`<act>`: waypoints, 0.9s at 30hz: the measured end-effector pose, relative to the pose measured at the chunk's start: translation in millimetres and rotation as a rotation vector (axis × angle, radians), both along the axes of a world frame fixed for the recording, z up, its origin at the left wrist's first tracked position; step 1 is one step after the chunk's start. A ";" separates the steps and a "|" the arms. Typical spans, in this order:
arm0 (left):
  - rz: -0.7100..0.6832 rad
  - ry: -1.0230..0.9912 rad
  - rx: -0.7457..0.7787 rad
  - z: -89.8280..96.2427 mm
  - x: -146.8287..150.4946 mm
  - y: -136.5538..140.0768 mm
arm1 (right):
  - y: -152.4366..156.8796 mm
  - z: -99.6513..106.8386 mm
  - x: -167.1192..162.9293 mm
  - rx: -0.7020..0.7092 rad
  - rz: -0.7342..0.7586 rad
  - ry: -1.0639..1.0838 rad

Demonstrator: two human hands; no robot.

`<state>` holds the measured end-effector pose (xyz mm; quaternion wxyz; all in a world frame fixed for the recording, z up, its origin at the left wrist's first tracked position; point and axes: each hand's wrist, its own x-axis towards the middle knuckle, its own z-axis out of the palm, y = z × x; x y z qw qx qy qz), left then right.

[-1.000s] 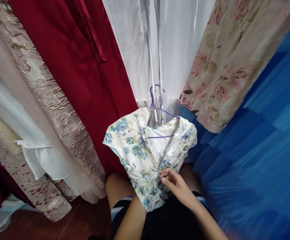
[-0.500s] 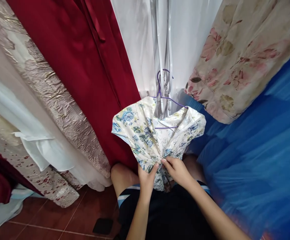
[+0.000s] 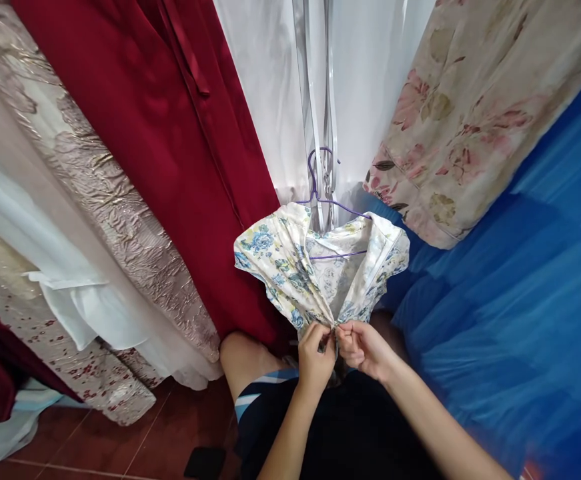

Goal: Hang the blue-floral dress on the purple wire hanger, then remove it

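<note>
A white short-sleeved garment with blue and yellow flowers (image 3: 275,257) hangs on a purple wire hanger (image 3: 337,205) in front of me. Its V-shaped front opening narrows down to where both hands meet. My left hand (image 3: 316,357) pinches the left front edge, fingers curled. Right beside it, my right hand (image 3: 365,348) pinches the other front edge between thumb and forefinger. The fingertips are nearly touching. Whatever fastening lies between them is too small to make out. Below the hands, the garment's lower part is mostly hidden.
Long gowns hang all around: a dark red one (image 3: 170,173), a white one (image 3: 260,80), a beige floral one (image 3: 450,147) and a blue tulle one (image 3: 510,300). A black flat object (image 3: 205,462) lies on the red tiled floor (image 3: 135,430).
My left hand has moved from holding the garment's side to a curled pinch at the front edge. The right hand has shifted slightly right, and the front edges are drawn together.
</note>
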<state>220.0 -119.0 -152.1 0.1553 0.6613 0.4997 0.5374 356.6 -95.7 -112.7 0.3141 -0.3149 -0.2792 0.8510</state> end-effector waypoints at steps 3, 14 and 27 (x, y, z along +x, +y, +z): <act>-0.017 0.037 -0.045 3.6 0.5 -3.3 | 7.4 8.7 6.3 -0.152 0.081 0.229; -0.070 0.550 -0.211 36.8 1.1 -15.6 | 83.1 190.7 -17.3 0.150 -0.041 0.311; -0.026 0.116 0.276 184.2 -44.8 68.7 | 77.0 181.1 -14.6 0.446 -0.008 0.110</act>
